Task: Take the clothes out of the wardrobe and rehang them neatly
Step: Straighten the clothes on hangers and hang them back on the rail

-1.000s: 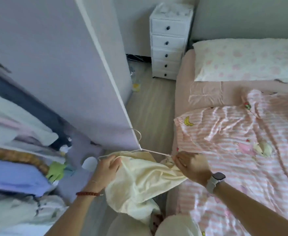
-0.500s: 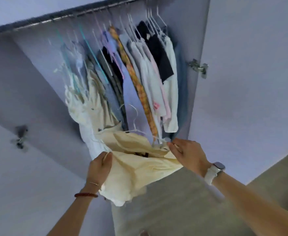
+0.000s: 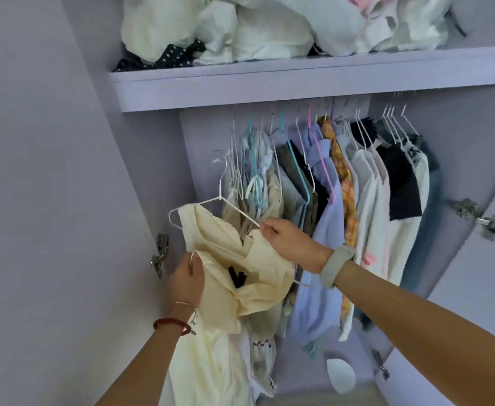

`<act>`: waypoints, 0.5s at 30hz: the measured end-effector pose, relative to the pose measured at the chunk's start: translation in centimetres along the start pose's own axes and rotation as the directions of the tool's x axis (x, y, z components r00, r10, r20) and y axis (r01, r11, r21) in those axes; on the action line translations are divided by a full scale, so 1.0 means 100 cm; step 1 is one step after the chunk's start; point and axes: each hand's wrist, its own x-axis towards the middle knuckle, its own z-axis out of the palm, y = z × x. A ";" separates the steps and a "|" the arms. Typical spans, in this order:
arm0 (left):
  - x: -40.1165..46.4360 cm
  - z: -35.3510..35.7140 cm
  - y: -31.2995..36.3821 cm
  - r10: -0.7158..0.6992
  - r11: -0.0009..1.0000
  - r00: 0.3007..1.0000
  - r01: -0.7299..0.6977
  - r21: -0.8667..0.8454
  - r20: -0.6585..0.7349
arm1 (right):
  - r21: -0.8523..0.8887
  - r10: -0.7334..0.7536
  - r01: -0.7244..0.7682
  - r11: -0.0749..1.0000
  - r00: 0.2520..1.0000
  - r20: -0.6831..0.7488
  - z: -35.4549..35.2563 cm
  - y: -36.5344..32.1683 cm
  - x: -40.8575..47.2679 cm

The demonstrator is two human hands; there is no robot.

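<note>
We reach both arms forward and up | our left hand (image 3: 186, 281) closed, fingers curled, beaded band on its wrist | our right hand (image 3: 288, 241) higher, fingertips pinched, grey band on its wrist

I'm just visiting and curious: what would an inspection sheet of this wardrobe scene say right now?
Surface: lilac shelf above the rail, piled with crumpled clothes.
Job's things: cream garment partly on a white hanger, off the rail; hung clothes crowd the rail.
Clutter: pale clothes heap on the shelf.
Grippers: left hand grips the garment; right hand pinches hanger and cloth.
Cables: nothing seen.
Surroundings: open doors, metal hinge on the right.
</note>
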 end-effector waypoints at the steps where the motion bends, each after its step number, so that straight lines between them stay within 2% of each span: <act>1: 0.006 -0.001 -0.002 -0.007 1.000 1.000 0.006 0.020 0.016 | 0.046 0.011 -0.009 0.999 0.999 -0.045 0.005 -0.005 0.011; 4: 0.028 -0.001 -0.011 0.000 0.986 0.994 -0.018 0.166 0.109 | 0.110 0.052 -0.043 0.993 0.995 -0.080 0.016 -0.013 0.041; 7: 0.048 0.001 -0.014 0.017 0.990 0.993 -0.033 0.138 0.117 | 0.005 0.007 -0.006 1.000 0.999 -0.048 0.026 -0.014 0.067; 10: 0.061 -0.001 0.005 0.048 0.996 0.998 -0.045 0.071 -0.036 | -0.085 0.004 -0.011 0.996 0.996 -0.086 0.037 -0.007 0.088; 15: 0.080 -0.010 0.058 0.252 0.967 0.920 -0.246 0.060 -0.299 | 0.082 -0.001 0.013 0.997 0.988 -0.156 0.035 -0.016 0.124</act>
